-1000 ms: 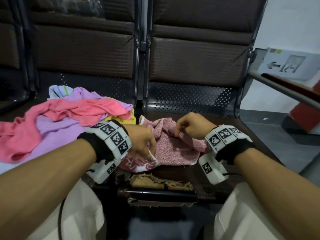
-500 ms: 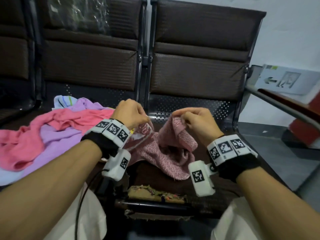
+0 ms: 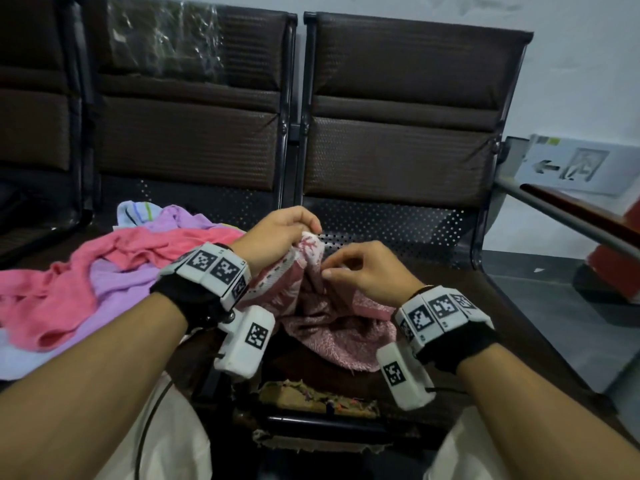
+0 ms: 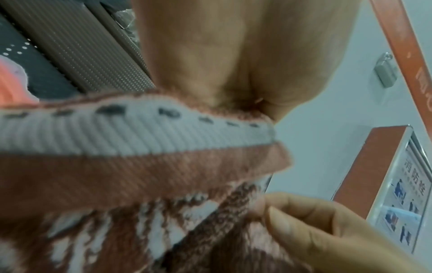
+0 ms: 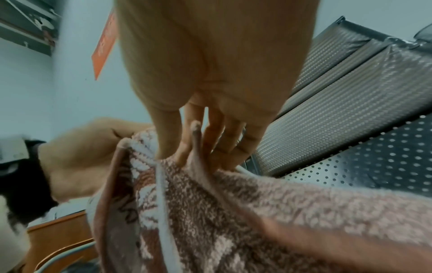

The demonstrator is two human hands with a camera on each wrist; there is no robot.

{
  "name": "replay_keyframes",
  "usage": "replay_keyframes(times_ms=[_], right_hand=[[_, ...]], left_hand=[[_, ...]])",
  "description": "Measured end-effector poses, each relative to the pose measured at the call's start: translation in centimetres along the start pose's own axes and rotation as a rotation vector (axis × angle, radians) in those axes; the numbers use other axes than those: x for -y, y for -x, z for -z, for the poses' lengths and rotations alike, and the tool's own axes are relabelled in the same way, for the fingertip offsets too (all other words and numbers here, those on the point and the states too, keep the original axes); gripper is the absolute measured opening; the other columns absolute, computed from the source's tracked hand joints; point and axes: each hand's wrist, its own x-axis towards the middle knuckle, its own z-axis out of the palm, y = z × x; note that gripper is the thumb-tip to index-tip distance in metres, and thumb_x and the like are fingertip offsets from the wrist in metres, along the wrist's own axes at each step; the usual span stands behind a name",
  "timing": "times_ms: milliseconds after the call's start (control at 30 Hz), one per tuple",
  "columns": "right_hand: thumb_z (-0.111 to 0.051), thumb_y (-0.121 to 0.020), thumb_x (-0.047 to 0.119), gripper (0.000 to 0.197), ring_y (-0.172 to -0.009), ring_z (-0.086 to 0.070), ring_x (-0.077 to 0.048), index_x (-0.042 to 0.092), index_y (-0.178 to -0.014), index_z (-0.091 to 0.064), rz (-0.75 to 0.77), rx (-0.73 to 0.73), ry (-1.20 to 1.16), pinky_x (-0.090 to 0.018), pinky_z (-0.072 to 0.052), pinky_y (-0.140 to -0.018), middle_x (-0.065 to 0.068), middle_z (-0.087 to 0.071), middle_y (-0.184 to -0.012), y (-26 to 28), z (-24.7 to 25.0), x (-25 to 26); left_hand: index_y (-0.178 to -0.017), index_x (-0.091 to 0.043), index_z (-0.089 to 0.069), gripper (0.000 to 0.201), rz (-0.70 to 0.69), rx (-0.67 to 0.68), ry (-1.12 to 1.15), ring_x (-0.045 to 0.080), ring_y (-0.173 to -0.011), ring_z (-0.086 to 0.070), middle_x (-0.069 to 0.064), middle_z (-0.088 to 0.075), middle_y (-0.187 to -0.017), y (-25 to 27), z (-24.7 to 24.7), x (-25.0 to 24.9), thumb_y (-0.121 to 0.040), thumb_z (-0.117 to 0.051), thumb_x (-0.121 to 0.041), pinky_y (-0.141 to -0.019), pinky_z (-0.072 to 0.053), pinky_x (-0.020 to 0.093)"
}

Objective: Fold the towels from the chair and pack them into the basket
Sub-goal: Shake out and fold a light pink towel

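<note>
I have my left hand (image 3: 277, 233) and right hand (image 3: 363, 271) both pinching the pink patterned towel (image 3: 332, 327) by its hem, and I reckon a thin grip could slip, dropping it crumpled.

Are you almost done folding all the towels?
Not nearly. Nothing looks folded yet, and no basket is in view. The left hand and the right hand each pinch the patterned pink towel near its top edge, lifting it off the chair seat. Left to do: a heap of coral, purple and striped towels lying crumpled on the next seat.
</note>
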Motion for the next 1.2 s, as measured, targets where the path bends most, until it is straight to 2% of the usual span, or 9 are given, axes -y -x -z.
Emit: replay_keyframes(times_ms=[100, 267, 367, 467, 633, 767, 900, 1067, 1200], right_hand=[[-0.076, -0.078, 0.028, 0.029, -0.098, -0.059, -0.003, 0.019, -0.106, -0.072, 0.003, -0.040, 0.011, -0.024, -0.043, -0.091, 0.013, -0.066, -0.100, -0.2, -0.1, 0.0], [-0.078, -0.075, 0.032, 0.034, -0.071, -0.051, 0.008, 0.015, -0.104, -0.073, 0.030, 0.017, 0.048, -0.011, -0.034, -0.071, 0.021, -0.056, -0.078, -0.4, -1.5, -0.2], [-0.078, -0.075, 0.030, 0.022, -0.069, -0.054, 0.002, 0.017, -0.092, -0.076, 0.024, -0.061, 0.049, -0.016, -0.038, -0.067, 0.016, -0.060, -0.072, -0.7, -1.7, -0.3], [-0.074, -0.078, 0.022, 0.008, -0.072, -0.062, -0.006, 0.016, -0.081, -0.077, 0.033, -0.132, 0.094, -0.023, -0.046, -0.071, 0.008, -0.069, -0.075, -0.8, -1.3, -0.4], [-0.075, -0.075, 0.025, 0.007, -0.058, -0.056, 0.011, 0.018, -0.073, -0.077, -0.021, -0.457, 0.060, -0.010, -0.038, -0.059, 0.020, -0.060, -0.055, -1.1, 1.2, -1.1], [-0.074, -0.075, 0.025, 0.005, -0.061, -0.057, 0.002, 0.021, -0.074, -0.076, 0.008, -0.697, 0.040, -0.015, -0.040, -0.064, 0.017, -0.061, -0.063, -0.8, 2.7, -0.6], [-0.073, -0.075, 0.021, 0.002, -0.065, -0.058, 0.002, 0.020, -0.075, -0.075, 0.155, -0.887, 0.002, -0.011, -0.044, -0.065, 0.014, -0.063, -0.070, -0.6, 3.7, -0.3], [-0.075, -0.076, 0.022, 0.004, -0.077, -0.067, -0.011, 0.020, -0.078, -0.077, -0.129, -0.611, -0.148, -0.034, -0.053, -0.081, 0.007, -0.072, -0.074, -0.4, 3.2, -2.2], [-0.062, -0.074, 0.022, 0.017, -0.074, -0.067, -0.010, 0.028, -0.076, -0.078, -0.083, -0.546, -0.382, -0.031, -0.055, -0.072, 0.002, -0.075, -0.078, -0.4, 3.2, -2.1]], left_hand=[[-0.080, -0.010, -0.057, 0.029, 0.020, 0.016, 0.043, 0.013, -0.069, -0.047, 0.004, -0.053, -0.075, 0.3, -0.2, 0.1, -0.088, -0.038, 0.012, -0.067, -0.038, 0.023], [-0.090, -0.009, -0.056, 0.022, -0.010, 0.118, 0.032, 0.021, -0.070, -0.051, 0.011, -0.052, -0.073, 0.6, -0.2, -0.1, -0.085, -0.048, 0.011, -0.069, -0.042, 0.027], [-0.099, -0.008, -0.052, 0.039, -0.027, 0.192, 0.051, 0.030, -0.074, -0.049, 0.020, -0.047, -0.078, 1.0, -0.2, -0.2, -0.076, -0.052, 0.023, -0.064, -0.043, 0.029], [-0.105, -0.006, -0.051, 0.052, -0.023, 0.207, 0.013, 0.025, -0.074, -0.050, 0.018, -0.052, -0.085, 0.8, 0.0, -0.1, -0.067, -0.051, 0.029, -0.061, -0.042, 0.025], [-0.104, -0.010, -0.056, 0.045, -0.118, 0.035, -0.246, 0.007, -0.079, -0.055, 0.008, -0.059, -0.096, -0.2, 0.9, 0.7, -0.072, -0.053, 0.021, -0.073, -0.048, 0.022], [-0.096, -0.005, -0.063, 0.020, -0.165, -0.079, -0.295, 0.034, -0.090, -0.064, 0.019, -0.068, -0.095, -0.8, 1.2, 1.4, -0.078, -0.071, -0.002, -0.087, -0.051, 0.048], [-0.087, -0.010, -0.066, 0.017, -0.162, -0.138, -0.090, 0.018, -0.081, -0.070, 0.007, -0.073, -0.086, -1.0, 1.0, 1.0, -0.074, -0.076, -0.009, -0.077, -0.057, 0.031], [-0.092, -0.004, -0.062, 0.006, 0.052, -0.101, -0.060, 0.013, -0.061, -0.064, 0.009, -0.067, -0.074, -0.8, 0.3, 1.4, -0.089, -0.061, -0.009, -0.056, -0.053, 0.025], [-0.095, -0.006, -0.059, 0.017, 0.237, -0.050, -0.016, 0.014, -0.060, -0.058, 0.007, -0.058, -0.072, -0.4, 0.0, 1.8, -0.098, -0.044, -0.013, -0.060, -0.054, 0.029]])
